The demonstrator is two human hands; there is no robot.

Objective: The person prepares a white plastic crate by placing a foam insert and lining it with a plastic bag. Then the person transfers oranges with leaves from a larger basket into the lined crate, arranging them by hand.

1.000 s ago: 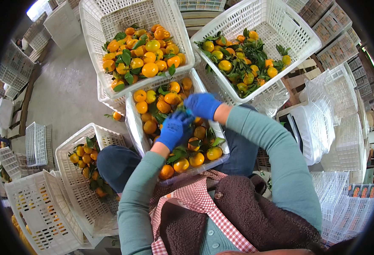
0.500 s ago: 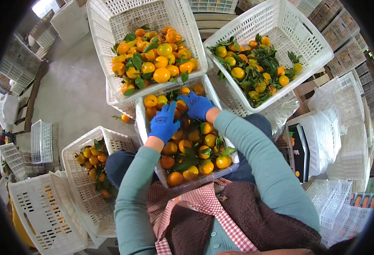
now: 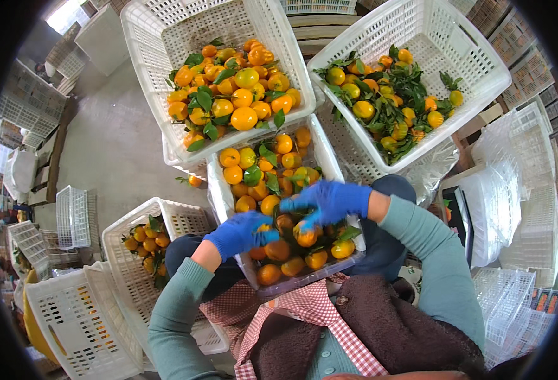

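In the plastic-lined crate (image 3: 215, 190) between my knees lie several orange and yellowish citrus fruits with green leaves. My left hand (image 3: 241, 234), in a blue glove, reaches into its lower left, fingertips at a small fruit; motion blur hides whether they grip it. My right hand (image 3: 326, 204), gloved alike, is over the lower middle, fingers apart and curved above an orange fruit (image 3: 306, 235); whether they touch it is unclear.
Two white crates of leafy fruit stand ahead, upper left (image 3: 139, 44) and upper right (image 3: 472, 69). Another holds fruit at lower left (image 3: 123, 278), beside a white crate (image 3: 76, 323). Clear plastic (image 3: 494, 164) and stacked crates are at right; loose fruit (image 3: 195, 181) lies left.
Both hands have moved from the crate's upper part down toward me, into its lower half, uncovering the fruit at the top. The view has shifted slightly.
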